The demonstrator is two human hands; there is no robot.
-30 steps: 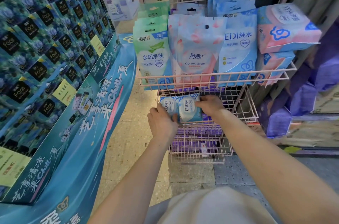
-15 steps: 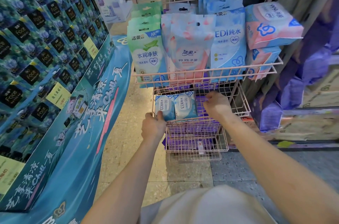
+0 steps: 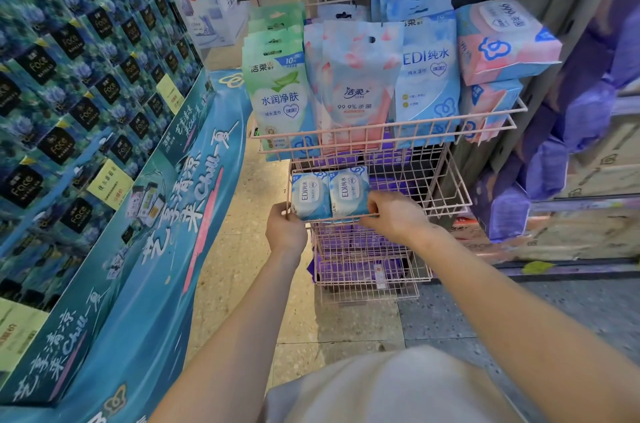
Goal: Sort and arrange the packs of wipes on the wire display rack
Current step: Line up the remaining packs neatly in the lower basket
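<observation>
Two small blue EDI wipe packs, the left pack and the right pack, stand side by side at the front left of the pink wire rack's middle basket. My left hand curls its fingers at the left pack's lower left corner, by the basket's corner post. My right hand pinches the right pack's lower right corner at the front rim. The top basket holds upright green packs, pink packs, tall blue EDI packs and bulky pink-and-blue packs.
Purple packs fill the lowest basket. A tall blue display of boxed tissues slopes along the left. Purple wrapped bundles and cardboard cartons stand to the right. Tiled floor runs between display and rack.
Both hands carried the two small EDI packs lower onto the middle basket's front. My right hand slid from the right pack's top to its lower right corner; my left dropped to the corner.
</observation>
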